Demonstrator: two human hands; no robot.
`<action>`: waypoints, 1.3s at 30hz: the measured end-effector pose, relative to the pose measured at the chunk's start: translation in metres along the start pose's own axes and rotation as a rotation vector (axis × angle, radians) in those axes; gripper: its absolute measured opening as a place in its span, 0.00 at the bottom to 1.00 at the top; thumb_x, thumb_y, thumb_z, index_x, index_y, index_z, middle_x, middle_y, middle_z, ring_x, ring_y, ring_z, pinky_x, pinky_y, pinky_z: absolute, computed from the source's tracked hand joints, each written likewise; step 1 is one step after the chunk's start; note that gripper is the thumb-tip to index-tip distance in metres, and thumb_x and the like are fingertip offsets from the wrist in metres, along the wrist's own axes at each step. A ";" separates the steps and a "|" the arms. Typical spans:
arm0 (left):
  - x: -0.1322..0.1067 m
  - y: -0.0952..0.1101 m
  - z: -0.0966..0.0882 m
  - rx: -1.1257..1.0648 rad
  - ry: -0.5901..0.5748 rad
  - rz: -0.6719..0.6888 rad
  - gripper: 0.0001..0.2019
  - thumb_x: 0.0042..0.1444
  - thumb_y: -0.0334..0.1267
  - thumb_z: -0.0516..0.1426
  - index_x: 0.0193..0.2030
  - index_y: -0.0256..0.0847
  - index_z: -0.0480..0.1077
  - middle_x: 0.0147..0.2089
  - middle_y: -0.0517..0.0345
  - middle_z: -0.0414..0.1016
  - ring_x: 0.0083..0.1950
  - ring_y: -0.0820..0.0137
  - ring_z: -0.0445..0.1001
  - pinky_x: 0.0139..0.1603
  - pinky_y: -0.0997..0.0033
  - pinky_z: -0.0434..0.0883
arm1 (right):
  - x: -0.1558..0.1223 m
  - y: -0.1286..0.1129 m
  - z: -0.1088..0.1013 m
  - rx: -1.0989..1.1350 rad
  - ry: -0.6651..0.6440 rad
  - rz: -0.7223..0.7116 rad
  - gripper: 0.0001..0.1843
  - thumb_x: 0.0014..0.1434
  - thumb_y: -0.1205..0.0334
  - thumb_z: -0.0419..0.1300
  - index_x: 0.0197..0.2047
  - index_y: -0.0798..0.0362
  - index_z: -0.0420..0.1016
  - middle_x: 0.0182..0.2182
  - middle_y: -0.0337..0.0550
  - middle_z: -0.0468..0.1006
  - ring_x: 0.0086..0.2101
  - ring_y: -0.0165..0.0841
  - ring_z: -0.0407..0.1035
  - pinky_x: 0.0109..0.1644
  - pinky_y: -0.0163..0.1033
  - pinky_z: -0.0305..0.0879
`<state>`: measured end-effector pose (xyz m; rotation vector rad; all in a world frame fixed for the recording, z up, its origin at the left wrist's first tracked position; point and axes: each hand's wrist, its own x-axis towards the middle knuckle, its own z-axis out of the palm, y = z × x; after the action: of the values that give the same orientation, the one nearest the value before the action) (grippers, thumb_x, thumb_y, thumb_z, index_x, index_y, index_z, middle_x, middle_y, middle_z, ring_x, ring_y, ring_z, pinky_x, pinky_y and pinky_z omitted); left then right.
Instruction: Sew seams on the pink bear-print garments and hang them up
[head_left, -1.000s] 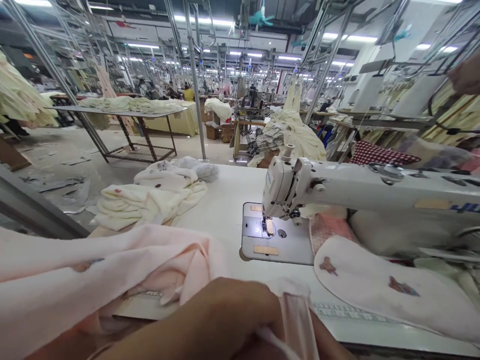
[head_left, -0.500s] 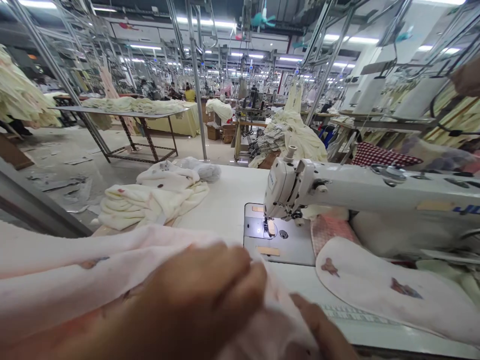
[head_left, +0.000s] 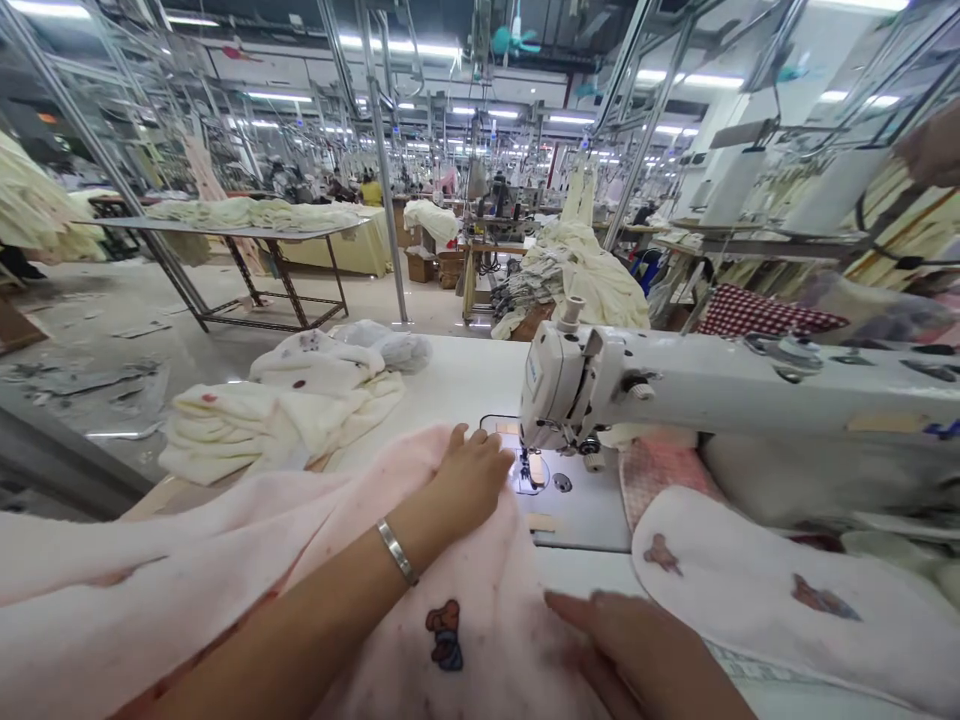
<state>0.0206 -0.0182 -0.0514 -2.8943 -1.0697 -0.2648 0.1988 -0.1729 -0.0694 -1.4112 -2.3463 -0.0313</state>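
Observation:
Soft pink fabric (head_left: 360,640) with a small printed bear spreads over the front of the sewing table and reaches the needle area. My left hand (head_left: 469,485), a metal bracelet on its wrist, has its fingers bent on the fabric's edge just left of the presser foot (head_left: 526,468). Nearer to me, my right hand (head_left: 637,640) grips the fabric's right edge; its lower fingers are blurred. The white sewing machine (head_left: 574,390) stands beyond both hands, its needle light on. A rounded pale pink piece with bear prints (head_left: 750,570) lies to its right.
Crumpled cream cloth (head_left: 247,430) lies on the table's left side. Under the machine arm is a pink checked piece (head_left: 660,470). A metal-legged table (head_left: 247,232) stands beyond on the left, and a fabric heap (head_left: 585,275) sits behind the machine. Metal poles (head_left: 386,180) rise nearby.
My left hand has moved forward from close to the camera to the needle area, bringing the pink fabric edge along. My right hand has come further into view, and the fabric now lies flatter.

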 end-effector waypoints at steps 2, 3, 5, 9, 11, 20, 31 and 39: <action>0.001 -0.003 0.001 -0.022 0.003 -0.016 0.08 0.56 0.25 0.49 0.34 0.40 0.66 0.38 0.55 0.69 0.43 0.64 0.66 0.55 0.52 0.58 | 0.028 0.002 0.004 -0.019 -0.041 -0.002 0.17 0.61 0.67 0.49 0.53 0.49 0.66 0.31 0.39 0.77 0.30 0.35 0.72 0.31 0.38 0.66; 0.003 -0.005 0.001 -0.026 0.008 -0.028 0.07 0.58 0.27 0.49 0.35 0.40 0.66 0.38 0.56 0.69 0.43 0.64 0.67 0.55 0.52 0.58 | 0.040 0.004 0.008 -0.031 -0.059 -0.007 0.17 0.60 0.69 0.51 0.51 0.50 0.67 0.31 0.40 0.77 0.30 0.35 0.71 0.32 0.39 0.64; 0.008 -0.006 0.000 -0.017 0.037 -0.079 0.05 0.59 0.29 0.50 0.37 0.39 0.66 0.40 0.53 0.69 0.44 0.62 0.66 0.56 0.49 0.56 | 0.059 0.007 0.016 -0.048 -0.092 -0.013 0.14 0.59 0.69 0.53 0.48 0.51 0.71 0.30 0.40 0.76 0.30 0.35 0.70 0.32 0.38 0.62; 0.005 0.004 -0.002 0.001 0.093 -0.128 0.10 0.57 0.25 0.48 0.41 0.38 0.66 0.44 0.49 0.68 0.48 0.59 0.64 0.54 0.51 0.58 | 0.065 0.011 0.028 -0.060 -0.097 -0.020 0.12 0.61 0.66 0.53 0.47 0.52 0.71 0.30 0.41 0.74 0.29 0.33 0.67 0.32 0.38 0.58; -0.009 0.015 0.002 -0.028 0.058 -0.077 0.08 0.56 0.26 0.49 0.37 0.40 0.67 0.41 0.52 0.69 0.45 0.61 0.66 0.49 0.58 0.63 | 0.057 0.010 0.032 -0.069 -0.090 -0.029 0.12 0.61 0.67 0.52 0.48 0.53 0.70 0.30 0.42 0.74 0.30 0.34 0.67 0.32 0.38 0.56; -0.075 0.042 0.010 -0.335 -0.069 0.024 0.10 0.59 0.38 0.53 0.48 0.45 0.66 0.62 0.53 0.60 0.62 0.58 0.58 0.62 0.52 0.55 | 0.030 0.011 0.017 -0.032 -0.121 -0.193 0.10 0.58 0.68 0.49 0.37 0.49 0.70 0.24 0.36 0.72 0.24 0.31 0.65 0.26 0.36 0.53; -0.040 0.016 0.009 -0.299 -0.136 0.074 0.27 0.59 0.46 0.52 0.62 0.39 0.54 0.68 0.43 0.48 0.67 0.53 0.48 0.65 0.49 0.51 | 0.080 0.083 0.016 -0.286 -0.147 0.070 0.12 0.61 0.64 0.49 0.32 0.53 0.72 0.25 0.43 0.75 0.24 0.34 0.67 0.26 0.36 0.49; -0.014 0.000 0.008 -0.271 -0.127 0.111 0.24 0.60 0.47 0.52 0.60 0.39 0.58 0.66 0.42 0.51 0.66 0.52 0.51 0.63 0.48 0.53 | 0.077 0.098 0.024 -0.289 -0.042 0.101 0.10 0.59 0.64 0.51 0.35 0.51 0.74 0.28 0.44 0.77 0.27 0.37 0.69 0.29 0.37 0.55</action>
<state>0.0113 -0.0263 -0.0620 -3.2385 -0.9527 -0.2404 0.2430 -0.0550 -0.0826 -1.6783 -2.3731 -0.3273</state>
